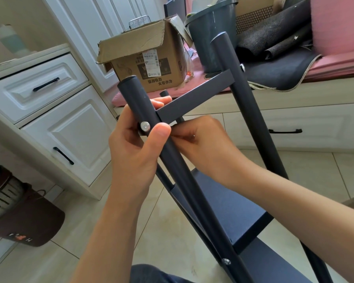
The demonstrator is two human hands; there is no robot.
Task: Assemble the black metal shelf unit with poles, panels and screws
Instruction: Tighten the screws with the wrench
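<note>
Pale floor tiles lie under the half-built shelf unit, which leans away from the person. Nearest, the left hand curls round the front pole, thumb just beside a silver screw in that pole and fingertips wrapping behind it against the top panel. Behind the pole, the right hand pinches its fingers together close to the same joint; what they hold is hidden. Beyond the pole, a lower panel spans toward the far pole. Farther off stand a cardboard box and white drawers.
</note>
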